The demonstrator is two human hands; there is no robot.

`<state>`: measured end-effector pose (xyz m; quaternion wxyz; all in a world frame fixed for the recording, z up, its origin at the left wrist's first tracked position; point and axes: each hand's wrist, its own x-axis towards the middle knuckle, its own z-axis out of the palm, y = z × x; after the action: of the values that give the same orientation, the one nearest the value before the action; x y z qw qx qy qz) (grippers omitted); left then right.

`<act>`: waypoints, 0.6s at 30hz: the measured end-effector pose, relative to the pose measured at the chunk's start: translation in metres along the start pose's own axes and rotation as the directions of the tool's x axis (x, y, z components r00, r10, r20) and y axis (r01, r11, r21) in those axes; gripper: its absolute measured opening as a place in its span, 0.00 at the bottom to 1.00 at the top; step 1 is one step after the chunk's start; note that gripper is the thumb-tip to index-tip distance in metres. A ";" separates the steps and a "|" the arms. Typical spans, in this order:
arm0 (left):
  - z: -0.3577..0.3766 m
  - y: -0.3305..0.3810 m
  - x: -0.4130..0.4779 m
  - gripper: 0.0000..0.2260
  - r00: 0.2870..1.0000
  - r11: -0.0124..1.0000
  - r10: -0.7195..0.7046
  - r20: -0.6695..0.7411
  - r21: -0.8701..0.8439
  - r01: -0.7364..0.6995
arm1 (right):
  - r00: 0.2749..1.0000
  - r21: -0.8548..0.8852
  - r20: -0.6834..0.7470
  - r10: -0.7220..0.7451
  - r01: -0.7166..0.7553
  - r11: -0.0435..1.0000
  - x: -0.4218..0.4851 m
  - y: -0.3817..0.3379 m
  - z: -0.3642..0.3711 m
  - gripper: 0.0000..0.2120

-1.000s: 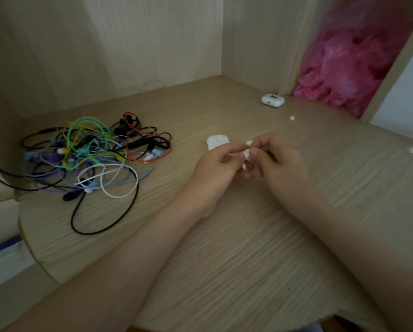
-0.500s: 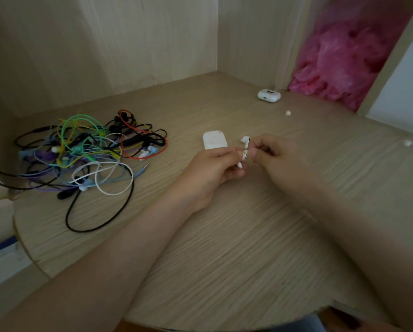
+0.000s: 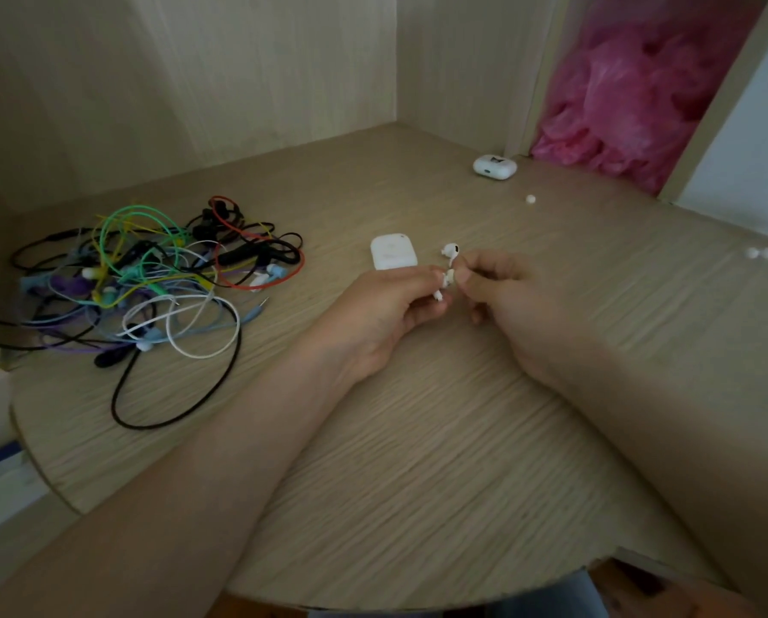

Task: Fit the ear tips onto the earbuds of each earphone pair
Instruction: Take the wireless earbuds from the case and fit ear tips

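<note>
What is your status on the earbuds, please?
Left hand and right hand pinching white earbuds. Loose ear tips lie beyond, untouched. Nothing in the way.

Lighting: dim, soft, warm. Brightest area: upper right. Shadows: faint. Glare: none. Wide-angle distortion bends the table edge. Forearms near the lower corners appear blurred.

Bare tabletop lies open around 6 o'clock; an earphone tangle crowds 9 to 10, a white case stands at 12, loose ear tips dot 2 o'clock
</note>
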<state>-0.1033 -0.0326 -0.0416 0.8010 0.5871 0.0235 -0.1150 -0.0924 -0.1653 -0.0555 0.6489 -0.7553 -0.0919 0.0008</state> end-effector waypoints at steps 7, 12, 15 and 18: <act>0.002 -0.007 0.001 0.08 0.996 0.992 0.087 -0.034 0.093 -0.083 | 0.979 -0.227 -0.121 -0.164 0.134 0.965 -0.006 -0.001 0.009 0.08; 0.000 -0.012 0.002 0.11 0.987 0.964 0.162 0.002 0.211 -0.159 | 0.969 -0.333 -0.114 -0.219 0.170 0.927 -0.008 -0.001 0.010 0.01; -0.003 -0.014 0.002 0.13 0.979 0.947 0.205 0.009 0.250 -0.201 | 0.966 -0.325 -0.085 -0.242 0.203 0.924 -0.009 -0.002 0.011 0.04; -0.003 -0.013 0.003 0.12 0.979 0.948 0.202 0.000 0.251 -0.196 | 0.958 -0.298 -0.079 -0.275 0.241 0.924 -0.010 -0.002 0.012 0.08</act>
<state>-0.1031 -0.0339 -0.0552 0.7278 0.6841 -0.0401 -0.0279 -0.1038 -0.1542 -0.0569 0.5321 -0.8207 -0.1508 -0.1432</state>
